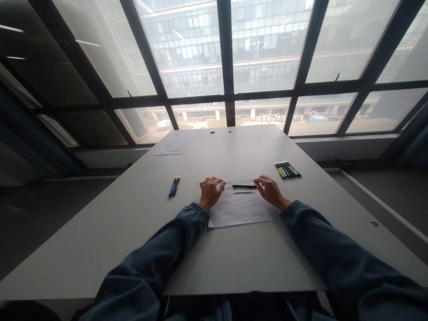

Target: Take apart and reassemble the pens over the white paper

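A white sheet of paper lies on the table under and between my hands. On its upper part rests a black pen barrel, with a thin dark rod like a pen refill just below it. Tiny pale parts sit near the fingertips of my left hand. That hand is closed with thumb and forefinger drawn together at the sheet's left edge; what they pinch, if anything, is too small to see. My right hand has thumb and forefinger closed at the barrel's right end.
Two pens lie left of my left hand. Beyond my right hand is a row of several pens. Another printed sheet lies at the far left of the white table, which reaches toward large windows.
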`<state>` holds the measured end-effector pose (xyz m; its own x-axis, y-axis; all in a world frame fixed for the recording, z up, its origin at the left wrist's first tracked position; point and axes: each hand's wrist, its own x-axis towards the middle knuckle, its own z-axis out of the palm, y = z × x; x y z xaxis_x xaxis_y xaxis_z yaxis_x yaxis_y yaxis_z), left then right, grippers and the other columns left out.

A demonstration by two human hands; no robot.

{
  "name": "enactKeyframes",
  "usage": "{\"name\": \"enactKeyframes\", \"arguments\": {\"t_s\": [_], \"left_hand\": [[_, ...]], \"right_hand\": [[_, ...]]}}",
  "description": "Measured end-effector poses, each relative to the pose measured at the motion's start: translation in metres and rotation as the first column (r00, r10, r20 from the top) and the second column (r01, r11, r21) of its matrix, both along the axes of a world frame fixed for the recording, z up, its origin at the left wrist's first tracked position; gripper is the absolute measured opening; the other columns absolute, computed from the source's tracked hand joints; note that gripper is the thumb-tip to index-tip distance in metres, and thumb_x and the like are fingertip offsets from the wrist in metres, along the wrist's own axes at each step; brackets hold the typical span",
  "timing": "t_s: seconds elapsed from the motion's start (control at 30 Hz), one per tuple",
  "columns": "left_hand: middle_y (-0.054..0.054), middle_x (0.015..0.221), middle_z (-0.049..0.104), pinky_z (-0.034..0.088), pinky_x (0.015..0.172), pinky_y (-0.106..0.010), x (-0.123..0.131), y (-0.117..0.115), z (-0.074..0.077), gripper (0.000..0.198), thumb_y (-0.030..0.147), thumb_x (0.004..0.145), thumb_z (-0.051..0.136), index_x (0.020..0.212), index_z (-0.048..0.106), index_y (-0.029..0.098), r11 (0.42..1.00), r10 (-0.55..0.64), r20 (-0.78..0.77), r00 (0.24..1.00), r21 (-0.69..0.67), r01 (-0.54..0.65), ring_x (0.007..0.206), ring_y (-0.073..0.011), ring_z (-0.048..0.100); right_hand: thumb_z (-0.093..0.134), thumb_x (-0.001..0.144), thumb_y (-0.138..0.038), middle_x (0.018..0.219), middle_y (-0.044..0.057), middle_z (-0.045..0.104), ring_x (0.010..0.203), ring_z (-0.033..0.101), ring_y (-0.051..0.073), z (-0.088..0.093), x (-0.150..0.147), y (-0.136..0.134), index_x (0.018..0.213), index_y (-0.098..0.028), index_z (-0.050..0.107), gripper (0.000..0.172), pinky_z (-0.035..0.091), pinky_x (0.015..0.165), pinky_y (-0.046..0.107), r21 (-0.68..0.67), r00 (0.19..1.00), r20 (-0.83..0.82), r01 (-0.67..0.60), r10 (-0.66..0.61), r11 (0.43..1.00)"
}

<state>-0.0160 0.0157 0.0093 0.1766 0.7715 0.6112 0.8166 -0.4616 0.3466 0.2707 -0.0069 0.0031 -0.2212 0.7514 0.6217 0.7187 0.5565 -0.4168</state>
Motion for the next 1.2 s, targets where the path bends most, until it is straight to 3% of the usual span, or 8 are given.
{"name": "enactKeyframes", "arguments": {"t_s": [0.27, 0.53, 0.73, 0.93, 1.2], "left_hand": [[-0.007, 0.080, 0.070, 0.032, 0.082, -0.042, -0.0016, 0.0010, -0.0035, 0.028, 0.048, 0.087, 0.065, 0.082, 0.073, 0.023, 0.992, -0.043, -0.075, 0.996, -0.119, 0.033, 0.085, -0.0258, 0.060], [-0.007, 0.089, 0.071, 0.033, 0.085, -0.043, 0.0004, -0.0014, 0.0016, 0.026, 0.044, 0.091, 0.061, 0.085, 0.075, 0.023, 0.980, -0.027, -0.128, 0.991, -0.199, 0.001, 0.091, -0.0254, 0.061], [-0.006, 0.111, 0.068, 0.034, 0.090, -0.042, 0.0026, -0.0056, 0.0043, 0.014, 0.034, 0.088, 0.067, 0.097, 0.076, 0.029, 0.978, -0.113, -0.198, 0.974, -0.198, 0.074, 0.107, -0.0258, 0.055], [-0.004, 0.106, 0.069, 0.035, 0.090, -0.043, -0.0009, -0.0003, -0.0013, 0.008, 0.030, 0.085, 0.070, 0.084, 0.078, 0.028, 0.976, -0.149, -0.183, 0.972, -0.182, 0.116, 0.102, -0.0246, 0.057], [-0.005, 0.104, 0.070, 0.035, 0.088, -0.042, 0.0013, -0.0012, 0.0007, 0.007, 0.026, 0.087, 0.069, 0.084, 0.075, 0.024, 0.977, -0.201, -0.186, 0.962, -0.106, 0.184, 0.101, -0.0239, 0.057]], "right_hand": [[0.054, 0.093, -0.021, 0.089, 0.006, 0.068, 0.082, 0.060, 0.020, 0.0042, -0.0019, -0.0028, 0.093, -0.022, 0.072, 0.017, 0.048, 0.077, 0.032, -0.009, 0.999, 0.015, -0.033, 0.034, 0.999], [0.059, 0.092, -0.022, 0.084, 0.005, 0.067, 0.082, 0.060, 0.018, 0.0055, -0.0047, -0.0060, 0.087, -0.022, 0.072, 0.014, 0.046, 0.075, 0.029, -0.056, 0.991, 0.114, -0.069, 0.075, 0.996], [0.062, 0.092, -0.022, 0.086, 0.005, 0.067, 0.084, 0.059, 0.018, 0.0036, -0.0032, -0.0044, 0.086, -0.021, 0.072, 0.012, 0.045, 0.076, 0.028, -0.060, 0.980, 0.165, -0.102, 0.111, 0.993], [0.062, 0.092, -0.023, 0.086, 0.005, 0.068, 0.086, 0.059, 0.019, 0.0026, -0.0030, -0.0038, 0.086, -0.021, 0.074, 0.014, 0.044, 0.075, 0.029, -0.078, 0.954, 0.269, -0.116, 0.133, 0.990], [0.063, 0.089, -0.014, 0.085, 0.005, 0.067, 0.086, 0.057, 0.018, 0.0057, -0.0060, -0.0059, 0.080, -0.020, 0.072, 0.014, 0.043, 0.076, 0.028, -0.116, 0.931, 0.341, -0.092, 0.127, 0.989]]}}
